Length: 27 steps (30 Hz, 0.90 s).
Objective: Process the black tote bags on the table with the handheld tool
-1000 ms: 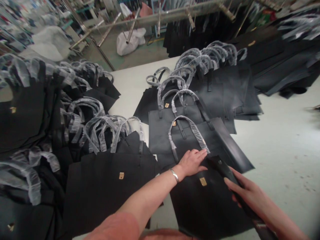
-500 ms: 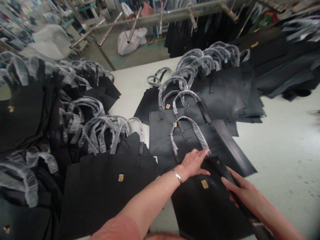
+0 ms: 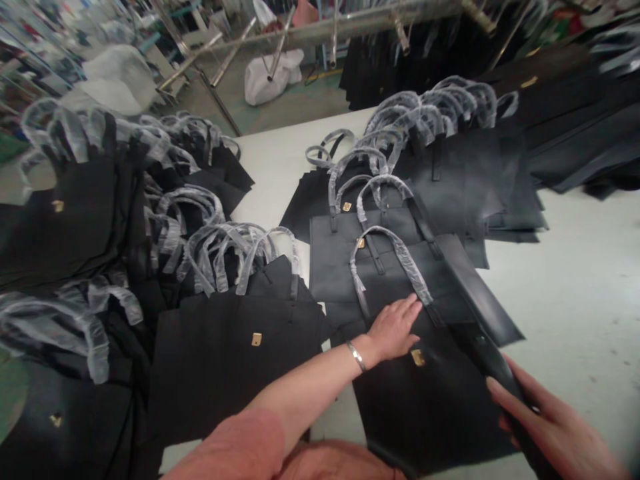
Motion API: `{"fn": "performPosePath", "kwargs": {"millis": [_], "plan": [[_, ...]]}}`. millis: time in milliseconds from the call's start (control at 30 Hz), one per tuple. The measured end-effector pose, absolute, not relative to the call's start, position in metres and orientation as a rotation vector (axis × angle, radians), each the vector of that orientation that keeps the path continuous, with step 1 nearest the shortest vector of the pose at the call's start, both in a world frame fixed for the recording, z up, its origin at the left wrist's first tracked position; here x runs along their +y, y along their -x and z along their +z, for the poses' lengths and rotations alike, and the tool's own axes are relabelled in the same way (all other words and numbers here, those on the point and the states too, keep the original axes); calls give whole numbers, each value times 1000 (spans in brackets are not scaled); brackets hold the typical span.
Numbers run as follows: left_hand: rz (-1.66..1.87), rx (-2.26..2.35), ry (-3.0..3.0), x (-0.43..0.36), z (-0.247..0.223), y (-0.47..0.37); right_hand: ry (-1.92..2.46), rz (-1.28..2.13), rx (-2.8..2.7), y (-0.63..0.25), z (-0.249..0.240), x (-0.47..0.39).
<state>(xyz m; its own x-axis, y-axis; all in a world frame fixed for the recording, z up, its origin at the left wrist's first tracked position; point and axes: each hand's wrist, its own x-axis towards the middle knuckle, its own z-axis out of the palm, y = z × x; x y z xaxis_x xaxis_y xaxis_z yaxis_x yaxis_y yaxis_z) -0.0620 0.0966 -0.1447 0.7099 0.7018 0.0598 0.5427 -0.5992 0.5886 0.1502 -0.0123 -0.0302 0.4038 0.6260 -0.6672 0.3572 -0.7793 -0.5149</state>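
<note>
On the pale worktop, right in front of the person, lies the nearest black tote bag, flat, its small gold tag facing up. The left hand rests palm-down on the bag's upper edge, fingers stretched out and close together, just beside the tag and touching the foot of a film-wrapped handle. The right hand curls around the bag's right side panel, fingers wrapped over the edge; the thumb is out of sight.

To my eye the step is flattening and squaring this bag onto the row. It would go best with the left palm staying flat to pin the face while the right draws the side panel outward evenly, so no crease sets in, and with the handle kept clear of the fold.

Counting: two hands, one silver bracelet on the left wrist. The row running away from the person shows about four bags with clear outlines before it merges into a heap too overlapped to count. One flat bag lies to the left, with a crowded pile beyond it. Five gold tags show plainly.
</note>
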Motion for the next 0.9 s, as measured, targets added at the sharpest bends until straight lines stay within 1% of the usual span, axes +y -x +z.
{"fn": "performPosePath", "kwargs": {"millis": [100, 200, 300, 433, 567, 800, 900], "plan": [[358, 870, -2423, 42, -140, 100, 2335, 1545, -783, -126, -41, -26], [284, 780, -2521, -10, -144, 139, 2298, 1629, -993, -94, -52, -29], [216, 737, -2636, -35, -153, 160, 2255, 1669, -1203, -64, -60, -22], [211, 727, -2708, -38, -160, 163, 2184, 1725, -1319, -39, -68, 6], [223, 716, -2764, -35, -158, 161, 2102, 1779, -1255, -27, -66, 29], [236, 737, -2822, -35, -159, 163, 2094, 1864, -1066, -34, -65, 17], [211, 747, -2836, -35, -158, 164, 2078, 1846, -1124, -30, -66, 26]]}}
